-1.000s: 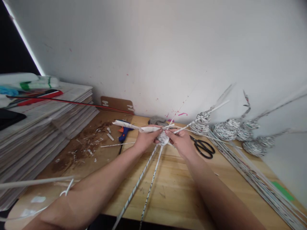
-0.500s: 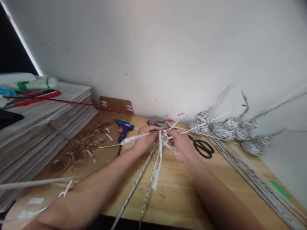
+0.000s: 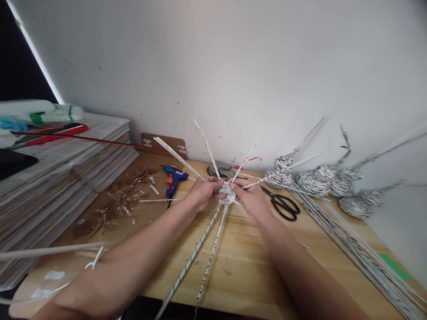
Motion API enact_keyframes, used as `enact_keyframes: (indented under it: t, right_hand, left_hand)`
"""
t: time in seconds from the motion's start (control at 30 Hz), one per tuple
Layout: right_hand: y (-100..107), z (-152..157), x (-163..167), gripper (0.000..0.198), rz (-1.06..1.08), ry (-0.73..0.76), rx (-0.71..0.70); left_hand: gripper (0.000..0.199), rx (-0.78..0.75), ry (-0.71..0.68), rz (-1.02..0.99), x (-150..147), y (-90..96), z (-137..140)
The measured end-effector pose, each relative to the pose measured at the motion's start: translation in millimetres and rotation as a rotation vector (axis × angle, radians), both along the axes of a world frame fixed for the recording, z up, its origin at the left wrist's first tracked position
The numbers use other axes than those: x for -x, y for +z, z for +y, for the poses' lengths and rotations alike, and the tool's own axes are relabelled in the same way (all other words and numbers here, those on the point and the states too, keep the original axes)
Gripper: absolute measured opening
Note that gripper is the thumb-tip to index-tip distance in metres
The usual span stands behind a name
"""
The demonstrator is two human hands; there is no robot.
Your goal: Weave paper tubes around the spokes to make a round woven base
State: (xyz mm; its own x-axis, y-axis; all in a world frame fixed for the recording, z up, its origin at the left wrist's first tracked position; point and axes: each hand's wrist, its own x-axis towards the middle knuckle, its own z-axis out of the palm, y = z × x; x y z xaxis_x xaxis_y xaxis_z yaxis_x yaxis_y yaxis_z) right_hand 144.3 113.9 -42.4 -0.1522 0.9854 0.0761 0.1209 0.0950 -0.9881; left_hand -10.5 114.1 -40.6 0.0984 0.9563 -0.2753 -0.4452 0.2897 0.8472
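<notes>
From the left, a stack of paper (image 3: 110,149) and a blue glue gun (image 3: 176,177) sit out of the hands. In the middle, above the wooden surface (image 3: 256,275), is a small woven paper piece (image 3: 227,194); it looks early on, its centre formed while paper sticks (image 3: 192,258) around it spread out loose, their lengths left unwoven. To its right are black scissors (image 3: 274,198), rounded paper shapes (image 3: 279,172) with long tails, which seem much further along, and a bundle of loose sticks (image 3: 347,242). The left hand (image 3: 206,191) is closed, thumb and fingers pinching the piece's left edge beside the upward sticks. The right hand (image 3: 248,194) pinches the opposite edge, its thumb near the top; its other fingers are mostly hidden, so their exact hold cannot be told.
</notes>
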Motion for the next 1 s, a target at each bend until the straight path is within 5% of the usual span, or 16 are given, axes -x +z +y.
enact_keyframes:
  t: [0.23, 0.43, 0.57, 0.7, 0.87, 1.0]
  right_hand:
    - [-1.8, 13.9, -12.2, 0.023, 0.140, -0.057, 0.028]
    - [4.6, 27.6, -34.6, 0.021, 0.067, -0.206, -0.085]
    - [2.0, 32.0, -41.3, 0.022, 0.031, -0.227, -0.085]
    - [7.6, 22.4, -31.8, 0.021, 0.031, -0.116, -0.066]
    - [13.7, 6.3, -18.2, 0.022, -0.178, 0.069, -0.193]
    - [12.7, 2.7, -14.7, 0.023, -0.247, 0.107, -0.253]
  left_hand:
    - [0.017, -0.055, -0.072, -0.064, 9.7, 1.1, 4.4]
    - [0.031, -0.012, 0.194, 0.149, 29.5, 10.8, 17.4]
    - [0.049, -0.112, 0.073, 0.229, 31.2, 18.6, 12.2]
    - [0.042, -0.382, 0.073, 0.149, 20.2, 19.5, 1.6]
    - [0.036, -0.364, -0.127, 0.304, 12.7, 14.6, -3.7]
    - [0.024, -0.344, -0.003, 0.415, 11.2, 11.6, -2.8]
